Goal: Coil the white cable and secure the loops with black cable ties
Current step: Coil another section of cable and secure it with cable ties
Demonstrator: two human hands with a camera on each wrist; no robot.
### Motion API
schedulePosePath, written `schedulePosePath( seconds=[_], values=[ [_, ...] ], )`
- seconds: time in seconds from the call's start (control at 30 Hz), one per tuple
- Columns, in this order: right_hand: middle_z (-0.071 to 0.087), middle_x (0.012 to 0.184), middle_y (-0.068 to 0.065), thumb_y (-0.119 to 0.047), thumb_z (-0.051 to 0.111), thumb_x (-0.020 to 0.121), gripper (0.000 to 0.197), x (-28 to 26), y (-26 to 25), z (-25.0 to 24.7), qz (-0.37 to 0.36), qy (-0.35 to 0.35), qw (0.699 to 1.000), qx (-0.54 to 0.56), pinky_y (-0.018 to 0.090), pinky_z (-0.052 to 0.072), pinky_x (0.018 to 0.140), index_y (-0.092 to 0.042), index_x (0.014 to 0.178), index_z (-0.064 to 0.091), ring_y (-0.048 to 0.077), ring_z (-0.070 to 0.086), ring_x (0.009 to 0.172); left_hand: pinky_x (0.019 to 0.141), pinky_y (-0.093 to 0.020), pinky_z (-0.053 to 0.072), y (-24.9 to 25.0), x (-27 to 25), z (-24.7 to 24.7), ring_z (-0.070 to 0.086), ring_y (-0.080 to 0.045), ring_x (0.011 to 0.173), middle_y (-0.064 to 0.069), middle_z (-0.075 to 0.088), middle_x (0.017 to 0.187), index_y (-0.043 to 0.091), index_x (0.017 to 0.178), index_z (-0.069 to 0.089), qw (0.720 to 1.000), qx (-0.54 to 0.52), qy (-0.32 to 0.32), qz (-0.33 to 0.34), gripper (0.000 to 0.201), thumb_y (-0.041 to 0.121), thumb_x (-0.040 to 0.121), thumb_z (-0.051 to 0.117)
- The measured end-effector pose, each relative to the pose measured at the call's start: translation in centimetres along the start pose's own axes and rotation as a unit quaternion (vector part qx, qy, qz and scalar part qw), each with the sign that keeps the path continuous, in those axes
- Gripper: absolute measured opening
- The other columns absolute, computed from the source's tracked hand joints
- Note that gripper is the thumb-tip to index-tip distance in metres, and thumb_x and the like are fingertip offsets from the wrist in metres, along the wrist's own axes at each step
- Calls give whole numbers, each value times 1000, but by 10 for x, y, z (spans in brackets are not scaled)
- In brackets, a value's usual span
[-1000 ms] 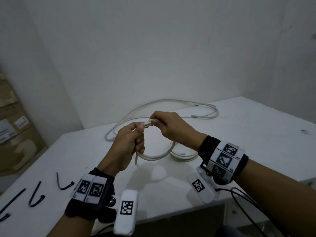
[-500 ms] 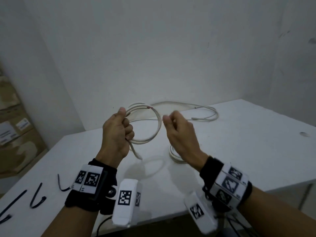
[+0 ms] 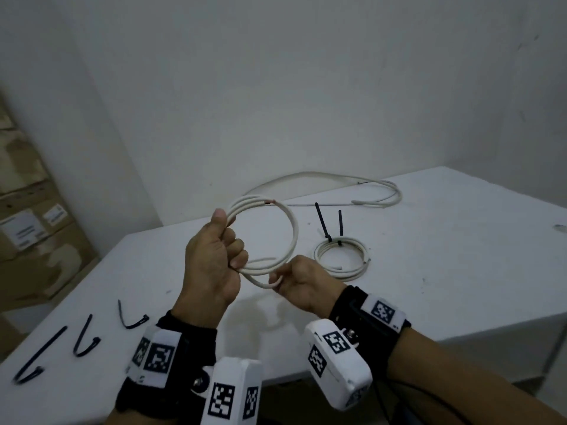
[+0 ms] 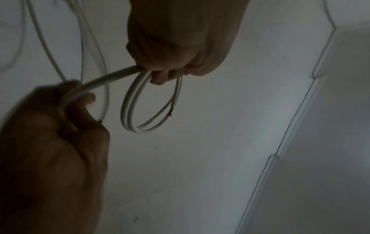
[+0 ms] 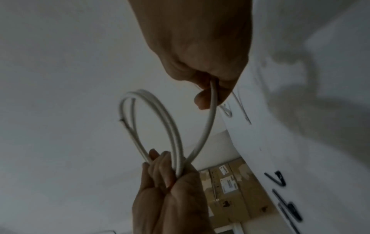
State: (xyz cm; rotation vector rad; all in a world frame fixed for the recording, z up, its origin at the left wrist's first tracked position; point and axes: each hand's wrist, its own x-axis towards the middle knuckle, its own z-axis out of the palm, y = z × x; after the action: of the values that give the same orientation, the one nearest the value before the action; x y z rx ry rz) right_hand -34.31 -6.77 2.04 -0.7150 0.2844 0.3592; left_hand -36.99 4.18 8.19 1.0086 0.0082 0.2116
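Observation:
My left hand (image 3: 228,240) grips a small coil of white cable (image 3: 293,228) held upright above the table, thumb on top of the loops. A cut end with a reddish tip (image 3: 270,203) shows at the coil's top. My right hand (image 3: 285,279) pinches the free lower end of the same cable just below the coil. In the left wrist view the left hand (image 4: 166,74) holds the loops (image 4: 130,110), and the right hand (image 4: 80,95) grips the strand. In the right wrist view the right hand (image 5: 210,95) pinches the cable (image 5: 208,126).
A finished white coil (image 3: 342,259) with two black ties (image 3: 322,222) sticking up lies on the white table (image 3: 460,256). A long loose white cable (image 3: 377,191) lies by the wall. Three black cable ties (image 3: 82,338) lie at the table's front left. Cardboard boxes (image 3: 30,228) stand left.
The left hand raised the coil upright with more loops in it. The right hand dropped from beside the coil to below it and took hold of the free end.

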Motion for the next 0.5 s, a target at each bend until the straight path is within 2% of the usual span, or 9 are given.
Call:
schedulePosePath(
  seconds=[0.1,0.2,0.3,0.4,0.5],
  values=[
    [43,70,9,11,28,90,31,-12,-8,-3,-59,-43,995,-75,18,42,40,-4,85,55,14,37,51,31,-12,16,-2,6,-15,18,-2,30,11,24,38,14,76,44,997,56,37,22,25,21,100,46],
    [50,72,5,12,33,89,41,-26,-19,-8,-127,-98,971,-178,26,47,49,-12,100,65,14,42,53,32,-13,15,-8,8,-25,18,-2,30,11,25,38,14,75,46,996,70,54,13,27,20,100,45],
    [52,78,4,12,36,89,45,-35,-26,-10,-185,-119,943,-249,28,49,53,-15,111,65,13,45,59,32,-13,15,-14,6,-27,18,-2,31,11,25,39,13,76,48,996,75,54,9,27,21,101,45],
    [54,80,2,12,37,86,47,-38,-29,-12,-224,-107,932,-263,26,46,58,-18,108,67,13,50,71,33,-13,15,-17,6,-24,18,-3,32,10,25,41,11,78,50,996,77,38,9,25,22,100,46],
    [59,81,0,7,41,87,41,-37,-31,-12,-223,-88,947,-214,25,43,63,-19,102,70,13,51,75,33,-14,15,-22,3,-21,17,-3,32,10,24,42,12,77,50,996,86,18,5,25,22,99,47]
  ],
)
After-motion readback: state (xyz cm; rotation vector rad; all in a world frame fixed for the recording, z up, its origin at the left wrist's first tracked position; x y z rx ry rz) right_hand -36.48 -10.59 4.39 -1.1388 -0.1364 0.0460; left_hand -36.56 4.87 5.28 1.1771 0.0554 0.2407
